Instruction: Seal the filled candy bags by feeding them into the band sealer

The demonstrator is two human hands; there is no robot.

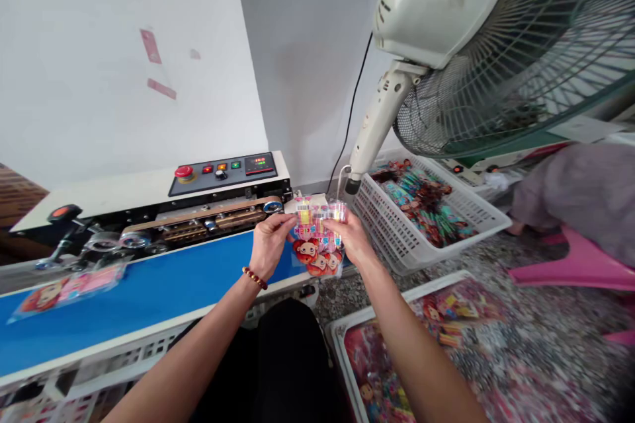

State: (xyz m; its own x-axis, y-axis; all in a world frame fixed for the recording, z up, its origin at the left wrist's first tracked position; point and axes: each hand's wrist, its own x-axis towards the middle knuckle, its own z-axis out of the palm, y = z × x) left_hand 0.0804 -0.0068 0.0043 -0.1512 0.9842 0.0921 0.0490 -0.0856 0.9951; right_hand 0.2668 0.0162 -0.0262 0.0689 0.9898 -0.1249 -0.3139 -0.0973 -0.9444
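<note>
Pinching a clear printed pkt (pixel 317 254) over the R end of the blue belt (pixel 213 277)

Nearest: black trouser legs (pixel 288 350), bottom ctr, btwn the forearms. R forearm crosses the lower tray (pixel 446 282), hiding part of its colourful, blurry load.

L hand (pixel 270 241), w/ beaded bracelet (pixel 254 279), has thumb + fingertips closed on the pkt's L edge; R hand (pixel 353 236) is closed on its R side. Pkt is held up btwn the two, blocking the view of the belt end. Can't tell if it's one pkt or a few stacked.

Second pkt (pixel 69 287) lies flat on the belt, far L, well apart from the hands. Behind the belt: rollers, then a control panel (pixel 223 172) w/ red button (pixel 184 174) + lit display.

To the R, a white basket (pixel 391 225) full of pkts; the fan post (pixel 374 119) stands just beside its near L corner. Fan head (pixel 421 6) + grille fill top R, in the way of what's beyond. Far R: person in grey (pixel 570 205), blurred, by a pink stool (pixel 580 264).

Back: wall (pixel 99 99) w/ pink scraps, black cable (pixel 353 102) hanging.
</note>
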